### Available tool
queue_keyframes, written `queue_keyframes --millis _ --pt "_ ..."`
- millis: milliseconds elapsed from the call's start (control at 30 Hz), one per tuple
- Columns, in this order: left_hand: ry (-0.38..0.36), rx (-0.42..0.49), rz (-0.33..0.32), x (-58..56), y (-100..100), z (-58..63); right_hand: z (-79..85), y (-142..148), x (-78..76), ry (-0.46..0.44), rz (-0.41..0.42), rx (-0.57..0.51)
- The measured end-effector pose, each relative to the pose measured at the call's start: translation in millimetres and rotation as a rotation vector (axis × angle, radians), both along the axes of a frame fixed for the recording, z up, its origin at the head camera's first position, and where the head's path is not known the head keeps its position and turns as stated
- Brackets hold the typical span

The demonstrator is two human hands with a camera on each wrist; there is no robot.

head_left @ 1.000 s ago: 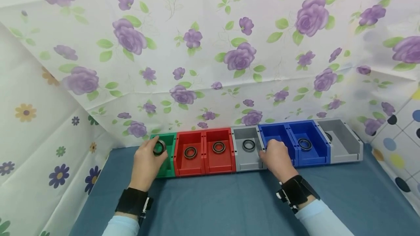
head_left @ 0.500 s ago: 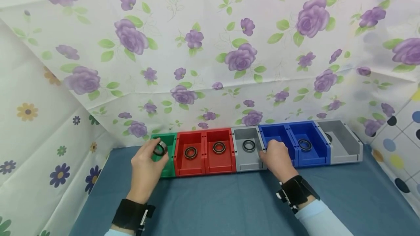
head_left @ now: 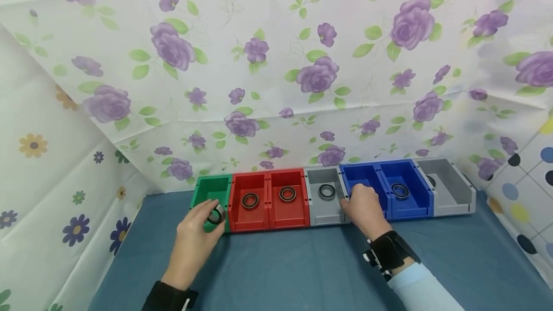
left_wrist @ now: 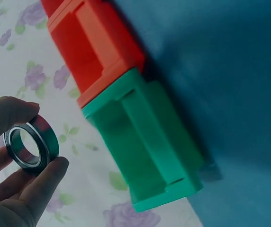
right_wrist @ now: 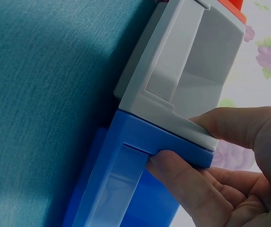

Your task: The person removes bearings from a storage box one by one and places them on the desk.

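My left hand (head_left: 196, 234) pinches a ball bearing (left_wrist: 50, 137) between thumb and fingertips. In the head view it is over the front part of the green bin (head_left: 211, 185), tilted so its side faces me. My right hand (head_left: 367, 210) grips the adjoining walls of the left grey bin (head_left: 326, 215) and the left blue bin (head_left: 358, 172). The right wrist view shows the thumb on the grey bin (right_wrist: 173, 52) side and a finger on the blue bin (right_wrist: 140, 137) side. The hand covers much of that blue bin's inside.
Bearings lie in the left red bin (head_left: 250, 224), right red bin (head_left: 289, 220), left grey bin and right blue bin (head_left: 406, 210). Another bearing (head_left: 431, 181) is partly hidden in the right grey bin (head_left: 453, 186). The bins stand side by side on blue cloth (head_left: 294, 268) before a flowered sheet (head_left: 276, 80).
My left hand has drawn the bearing back towards me and slightly right, uncovering more of the green bin's inside. My right hand keeps its place on the bin walls.
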State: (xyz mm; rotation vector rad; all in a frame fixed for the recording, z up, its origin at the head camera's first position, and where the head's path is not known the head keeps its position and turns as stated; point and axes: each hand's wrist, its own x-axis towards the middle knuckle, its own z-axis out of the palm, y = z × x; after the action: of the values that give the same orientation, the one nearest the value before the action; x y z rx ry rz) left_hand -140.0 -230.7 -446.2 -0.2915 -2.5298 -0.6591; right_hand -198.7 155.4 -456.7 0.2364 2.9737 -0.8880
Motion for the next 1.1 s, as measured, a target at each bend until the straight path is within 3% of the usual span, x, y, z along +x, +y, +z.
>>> queue_keyframes --millis 267,467,700,1100 --pt "-0.066 -0.078 -0.021 8.4 5.4 -16.7 1.5 1.9 -1.8 0.047 0.010 0.001" --pt "-0.171 -0.140 -0.037 13.1 7.4 -24.3 0.7 2.5 -1.3 0.029 0.013 -0.005" --pt "-0.337 -0.188 -0.039 18.3 8.4 -28.4 -0.3 1.7 -0.6 0.008 0.009 -0.009" --pt "-0.514 -0.232 -0.016 14.8 4.0 -30.2 -1.0 1.3 -0.1 0.003 0.005 -0.011"
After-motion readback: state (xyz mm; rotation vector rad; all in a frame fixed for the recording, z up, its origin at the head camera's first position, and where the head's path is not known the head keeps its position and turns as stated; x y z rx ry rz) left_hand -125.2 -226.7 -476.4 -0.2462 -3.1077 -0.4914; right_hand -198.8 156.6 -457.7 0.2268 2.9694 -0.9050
